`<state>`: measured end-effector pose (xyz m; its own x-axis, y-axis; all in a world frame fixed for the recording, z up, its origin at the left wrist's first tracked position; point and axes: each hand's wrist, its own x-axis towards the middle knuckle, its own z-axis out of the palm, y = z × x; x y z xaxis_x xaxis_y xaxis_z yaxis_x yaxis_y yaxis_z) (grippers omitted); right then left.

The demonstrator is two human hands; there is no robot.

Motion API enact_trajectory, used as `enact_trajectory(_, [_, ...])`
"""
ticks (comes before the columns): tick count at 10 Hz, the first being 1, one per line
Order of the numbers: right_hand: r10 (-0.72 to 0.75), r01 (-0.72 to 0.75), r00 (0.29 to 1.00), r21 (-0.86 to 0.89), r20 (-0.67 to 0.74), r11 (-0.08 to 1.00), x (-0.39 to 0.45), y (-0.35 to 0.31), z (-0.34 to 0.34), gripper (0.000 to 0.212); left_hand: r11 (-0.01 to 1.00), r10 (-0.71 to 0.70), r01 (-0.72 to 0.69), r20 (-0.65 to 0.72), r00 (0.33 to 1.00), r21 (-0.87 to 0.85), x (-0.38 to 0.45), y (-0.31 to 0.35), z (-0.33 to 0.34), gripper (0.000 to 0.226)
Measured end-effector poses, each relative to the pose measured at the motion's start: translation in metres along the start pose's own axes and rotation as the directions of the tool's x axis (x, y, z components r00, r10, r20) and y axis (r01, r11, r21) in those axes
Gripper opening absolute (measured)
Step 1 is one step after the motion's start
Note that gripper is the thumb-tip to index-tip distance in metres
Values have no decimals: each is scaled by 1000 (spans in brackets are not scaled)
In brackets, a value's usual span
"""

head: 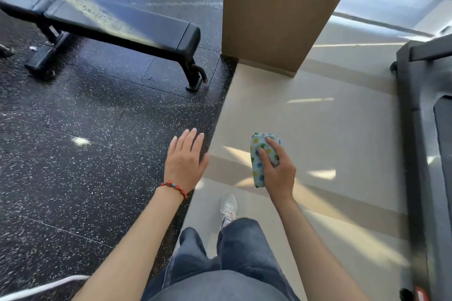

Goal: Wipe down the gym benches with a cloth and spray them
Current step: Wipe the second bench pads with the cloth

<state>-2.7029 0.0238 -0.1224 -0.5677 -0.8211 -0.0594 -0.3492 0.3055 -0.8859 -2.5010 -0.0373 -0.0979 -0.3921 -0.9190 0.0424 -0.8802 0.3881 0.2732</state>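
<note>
One folded cloth [263, 157], pale with coloured dots, sits bunched in the person's right hand [277, 171], fingers curled over its top. It looks soft and light, easy to squeeze anywhere, its long axis running roughly six to twelve o'clock. Her left hand [184, 160] hangs flat, fingers spread, holding nothing. At ten o'clock stands the black padded bench [115, 23], lengthwise from nine towards three, well apart from both hands.

Head view, looking steeply down and forward

The single camera sits above the person's own legs, near the wooden pillar [281, 14]; black bench [117, 24] lies left of that pillar, farther off.
</note>
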Motion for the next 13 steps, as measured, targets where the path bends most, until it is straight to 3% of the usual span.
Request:
enact_trajectory(3, [-110,116,985,-36,134,993,129,-48,57,31,987,-158,158,-64,985,7,108,-36,-17,50])
enact_trajectory(6, [-141,156,965,-53,223,986,209,-90,172,32,971,-238,238,-44,970,9,202,-133,-22,51])
enact_trajectory(9, [-66,72,990,-41,127,997,303,-157,291,30,994,-101,101,-11,995,32,331,-254,-48,49])
enact_trajectory(13, [46,-41,997,-68,70,997,422,-184,380,29,996,-86,86,14,996,19,484,-326,-42,45])
